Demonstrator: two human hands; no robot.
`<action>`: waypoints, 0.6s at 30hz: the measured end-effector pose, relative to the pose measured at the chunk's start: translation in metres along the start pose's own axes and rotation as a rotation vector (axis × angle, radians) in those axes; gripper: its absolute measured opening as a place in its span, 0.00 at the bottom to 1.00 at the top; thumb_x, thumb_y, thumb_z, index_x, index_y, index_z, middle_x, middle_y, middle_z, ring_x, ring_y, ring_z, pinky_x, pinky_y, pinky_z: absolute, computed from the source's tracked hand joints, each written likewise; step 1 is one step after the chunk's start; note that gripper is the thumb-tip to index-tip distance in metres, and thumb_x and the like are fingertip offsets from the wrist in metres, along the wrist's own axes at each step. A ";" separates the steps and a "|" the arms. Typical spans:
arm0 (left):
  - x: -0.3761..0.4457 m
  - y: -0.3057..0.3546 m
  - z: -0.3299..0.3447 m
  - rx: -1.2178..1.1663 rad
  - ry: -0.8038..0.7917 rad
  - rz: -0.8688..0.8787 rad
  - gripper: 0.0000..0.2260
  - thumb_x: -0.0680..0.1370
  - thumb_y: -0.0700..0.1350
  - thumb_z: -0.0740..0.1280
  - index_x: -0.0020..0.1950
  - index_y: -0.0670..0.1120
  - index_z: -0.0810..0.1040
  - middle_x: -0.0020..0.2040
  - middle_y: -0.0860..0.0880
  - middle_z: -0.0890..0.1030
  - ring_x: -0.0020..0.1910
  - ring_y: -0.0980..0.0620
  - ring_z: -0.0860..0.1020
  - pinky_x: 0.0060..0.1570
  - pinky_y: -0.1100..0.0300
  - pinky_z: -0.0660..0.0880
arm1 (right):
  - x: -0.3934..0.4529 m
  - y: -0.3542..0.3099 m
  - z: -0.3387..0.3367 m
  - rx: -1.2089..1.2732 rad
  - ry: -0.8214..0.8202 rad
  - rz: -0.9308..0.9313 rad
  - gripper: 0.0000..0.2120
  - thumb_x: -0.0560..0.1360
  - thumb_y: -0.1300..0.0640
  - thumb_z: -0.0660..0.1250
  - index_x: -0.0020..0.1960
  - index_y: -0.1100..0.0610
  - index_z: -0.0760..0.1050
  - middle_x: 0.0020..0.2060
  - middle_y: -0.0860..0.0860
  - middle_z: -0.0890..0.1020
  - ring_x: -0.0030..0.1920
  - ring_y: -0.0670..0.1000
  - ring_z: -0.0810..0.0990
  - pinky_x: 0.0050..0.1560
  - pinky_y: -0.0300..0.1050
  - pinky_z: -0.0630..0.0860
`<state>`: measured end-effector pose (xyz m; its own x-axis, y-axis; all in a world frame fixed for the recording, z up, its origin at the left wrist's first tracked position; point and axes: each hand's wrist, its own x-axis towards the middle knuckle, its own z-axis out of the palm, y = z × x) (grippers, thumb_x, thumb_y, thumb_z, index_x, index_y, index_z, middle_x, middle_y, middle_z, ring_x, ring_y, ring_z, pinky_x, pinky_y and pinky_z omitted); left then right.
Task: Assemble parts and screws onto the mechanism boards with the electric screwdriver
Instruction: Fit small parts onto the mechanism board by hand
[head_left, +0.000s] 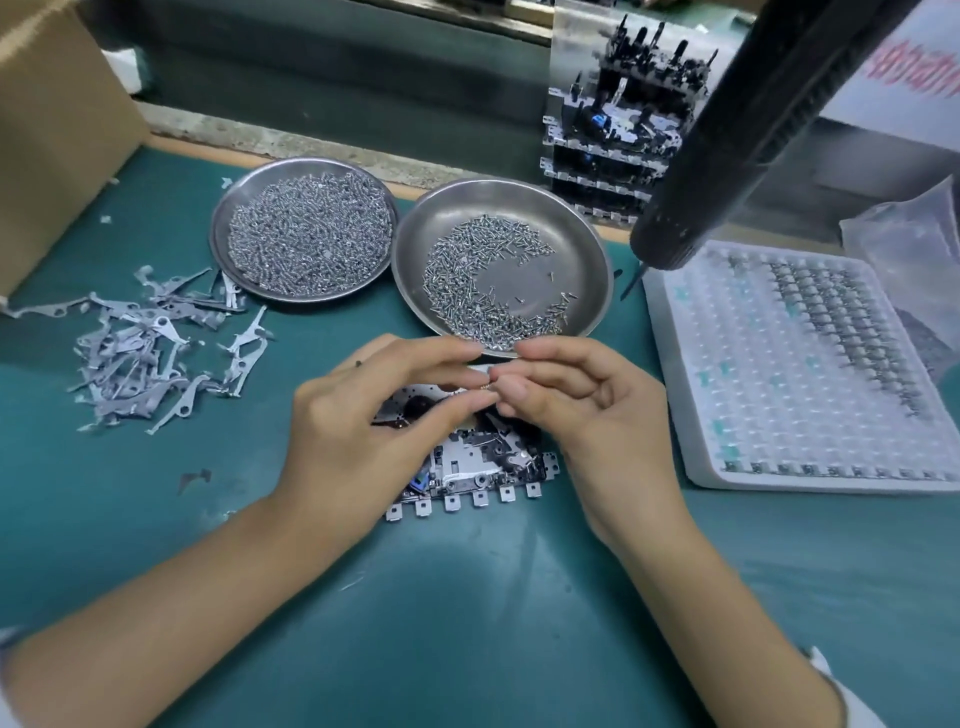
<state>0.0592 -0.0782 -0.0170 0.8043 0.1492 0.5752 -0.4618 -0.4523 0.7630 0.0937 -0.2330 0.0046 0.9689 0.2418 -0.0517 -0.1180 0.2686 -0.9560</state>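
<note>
Both hands meet just above the mechanism board (470, 467), which lies flat on the green worktop (467, 623) right in front of the person. Left hand (363, 421) and right hand (587, 410) have fingertips pressed together, pinching a tiny part (487, 385) between them (too small to name; prob. a spring or screw), likely orienting it before seating it on the board.

Layout looks set for short reaches: dish of screws (498, 280) touching the fingers' far side, second dish (306, 228) w/ denser small parts to its left, loose pile of flat metal levers (156, 353) further left, white blister tray (795, 374) on the right.

Electric screwdriver (727, 156) hangs from above at upper right, bit down, untouched; suspended so it's grabbed fast once parts sit.

Stack of done-looking boards (618, 135) at back. Red writing on a sign (914, 67) top right, blurred, unreadable. No brands legible.
</note>
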 end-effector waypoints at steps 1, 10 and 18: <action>0.000 0.000 0.000 -0.003 -0.005 0.002 0.14 0.71 0.44 0.75 0.55 0.48 0.79 0.46 0.56 0.83 0.46 0.58 0.82 0.51 0.58 0.77 | -0.001 0.000 0.001 -0.003 0.007 -0.004 0.10 0.64 0.66 0.73 0.44 0.58 0.80 0.37 0.55 0.85 0.35 0.48 0.83 0.39 0.37 0.78; -0.001 0.000 0.001 0.004 -0.007 -0.011 0.13 0.71 0.44 0.75 0.54 0.50 0.79 0.45 0.59 0.83 0.47 0.59 0.82 0.52 0.60 0.76 | -0.006 -0.002 0.005 -0.103 0.047 -0.101 0.11 0.66 0.71 0.72 0.45 0.59 0.79 0.36 0.52 0.86 0.37 0.47 0.84 0.41 0.36 0.78; -0.002 -0.002 0.000 -0.027 -0.014 -0.035 0.13 0.71 0.40 0.74 0.54 0.47 0.79 0.46 0.54 0.82 0.46 0.58 0.82 0.52 0.59 0.76 | -0.009 -0.004 0.006 -0.149 -0.008 -0.099 0.15 0.68 0.64 0.71 0.53 0.54 0.79 0.41 0.49 0.86 0.45 0.46 0.85 0.45 0.35 0.78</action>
<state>0.0585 -0.0773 -0.0189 0.8254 0.1516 0.5438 -0.4432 -0.4227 0.7905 0.0839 -0.2305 0.0102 0.9724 0.2286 0.0465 0.0120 0.1501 -0.9886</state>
